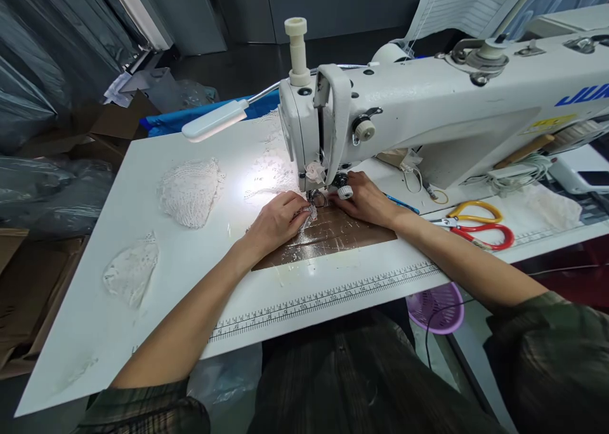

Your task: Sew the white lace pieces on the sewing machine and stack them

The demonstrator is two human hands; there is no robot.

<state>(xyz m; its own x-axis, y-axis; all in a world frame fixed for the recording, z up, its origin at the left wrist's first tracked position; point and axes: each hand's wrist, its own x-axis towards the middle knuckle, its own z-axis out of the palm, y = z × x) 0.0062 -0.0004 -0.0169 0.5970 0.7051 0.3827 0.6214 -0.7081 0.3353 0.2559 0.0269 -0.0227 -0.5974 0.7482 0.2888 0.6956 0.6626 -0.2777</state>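
Observation:
A white sewing machine (404, 113) stands over the table, its needle area between my two hands. My left hand (281, 218) is closed on a small piece of white lace (310, 216) at the left of the presser foot. On the other side, my right hand (364, 199) rests near the needle beside a white knob, its fingertips partly hidden by the machine. Whether it grips anything cannot be seen. Beneath both hands lies a brown sheet (328, 234). More lace (273, 164) lies behind the needle under the lamp light.
Two lace pieces, one larger (190, 193) and one smaller (132, 270), lie on the white table (190, 307). Scissors (480, 224) with red and yellow handles sit right of my right forearm. A lamp (216, 120) reaches over the table. Cardboard boxes (33, 288) stand at left.

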